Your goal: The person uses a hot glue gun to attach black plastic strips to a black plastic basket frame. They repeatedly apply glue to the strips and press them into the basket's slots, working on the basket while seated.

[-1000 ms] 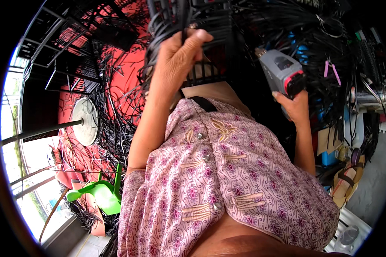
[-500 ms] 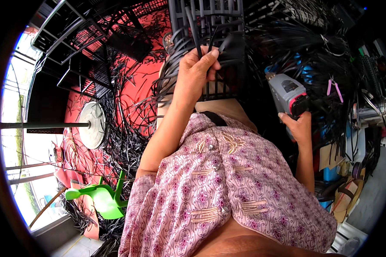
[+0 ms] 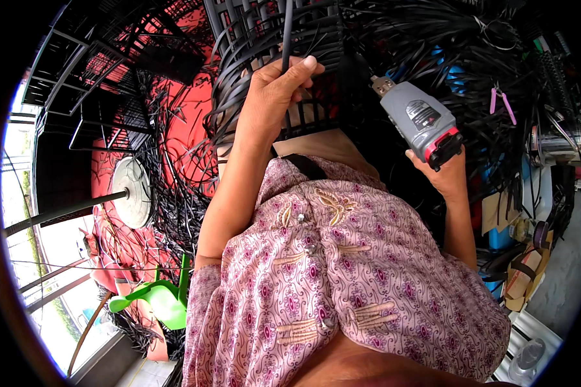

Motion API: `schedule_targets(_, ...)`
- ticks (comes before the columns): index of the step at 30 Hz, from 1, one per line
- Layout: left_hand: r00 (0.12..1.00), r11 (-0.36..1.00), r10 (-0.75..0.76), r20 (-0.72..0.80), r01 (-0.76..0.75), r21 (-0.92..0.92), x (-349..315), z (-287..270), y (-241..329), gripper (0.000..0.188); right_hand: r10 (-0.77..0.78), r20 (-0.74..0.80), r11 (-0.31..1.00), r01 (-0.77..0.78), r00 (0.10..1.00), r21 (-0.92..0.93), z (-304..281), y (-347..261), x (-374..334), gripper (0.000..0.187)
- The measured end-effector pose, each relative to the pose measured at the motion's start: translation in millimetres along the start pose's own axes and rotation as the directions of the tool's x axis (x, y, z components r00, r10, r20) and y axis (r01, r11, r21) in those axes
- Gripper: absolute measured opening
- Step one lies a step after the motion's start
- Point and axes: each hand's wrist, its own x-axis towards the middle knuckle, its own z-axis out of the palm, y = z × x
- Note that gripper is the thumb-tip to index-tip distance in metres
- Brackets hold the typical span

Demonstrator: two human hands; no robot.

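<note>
Black strips (image 3: pixel 174 171) are strewn over the red floor (image 3: pixel 182 97). Right of the woven frame (image 3: pixel 252 48), the grey power tool (image 3: pixel 416 116) is gripped by the curled right hand (image 3: pixel 448 179), long axis slanted, pointed up-left; one upright dark strip (image 3: pixel 288 29) is pinched in the left hand (image 3: pixel 272 93).

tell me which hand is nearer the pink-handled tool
Right. The right hand, holding the grey power tool, is below and left of the pink-handled tool in the picture; the left hand, pinching a dark strip, is much farther left.
</note>
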Motion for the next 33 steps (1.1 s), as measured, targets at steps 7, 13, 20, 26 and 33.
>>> schedule_targets(7,0.994,0.925,0.108,0.022,-0.108,0.364,10,5,-14,0.016,-0.093,0.035,0.993,0.096,0.995,-0.076,-2,11,7,0.029)
schedule_targets(13,0.951,0.672,0.307,0.028,-0.237,0.702,25,8,-30,0.02,-0.059,0.126,0.998,0.062,0.99,-0.017,-7,-5,19,0.044)
schedule_targets(20,0.935,0.577,0.354,0.011,-0.227,0.784,28,13,-32,0.026,-0.144,0.131,0.99,0.142,0.981,0.025,0,-3,33,0.05)
schedule_targets(26,0.946,0.572,0.324,-0.021,-0.179,0.8,25,18,-31,0.03,-0.192,0.131,0.981,0.193,0.973,0.007,5,1,42,0.048)
schedule_targets(33,0.954,0.568,0.297,-0.036,-0.146,0.81,20,21,-27,0.03,-0.295,0.125,0.951,0.304,0.947,-0.056,8,6,48,0.055)
